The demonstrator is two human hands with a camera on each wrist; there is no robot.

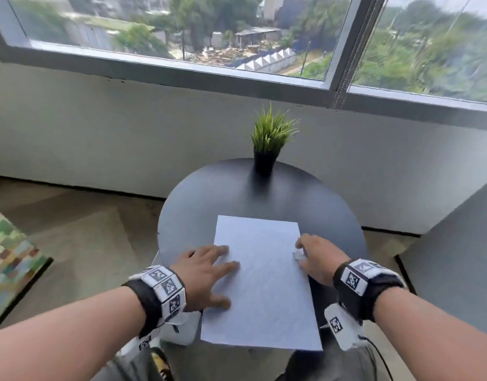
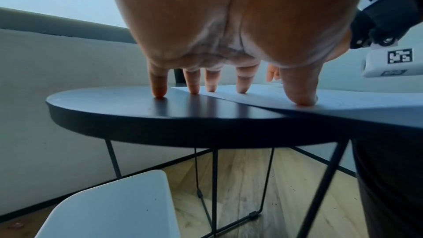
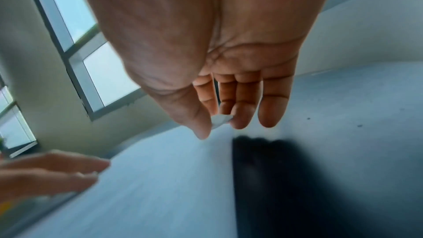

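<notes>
From the head view we see a round dark table [image 1: 223, 193] with a sheet of paper [image 1: 261, 284] lying flat on its near half, the near edge just past the rim. The left hand [image 1: 206, 273] is spread wide on the paper's left edge, fingers straight and pressing down. The right hand [image 1: 319, 259] sits at the paper's right edge, its fingers curled round a small white piece [image 1: 298, 254]; we cannot tell what that piece is. A plant [image 1: 270, 136] in a black pot stands at the far side of the table, well apart from the paper, below a window [image 1: 182, 28].

From the left wrist we see the left hand [image 2: 228, 24] from beneath. Its little finger touches the bare table [image 2: 137, 115], while the other fingers [image 2: 242, 86] and the thumb rest on the paper [image 2: 343, 100]. A white chair seat [image 2: 114, 205] shows below the table.

From the right wrist, which is blurred, we see the right hand [image 3: 217, 61] pinching the small white piece [image 3: 220, 120] between the thumb and the fingertips, just above the paper [image 3: 160, 187]. The left hand [image 3: 45, 175] lies flat at the paper's other edge.
</notes>
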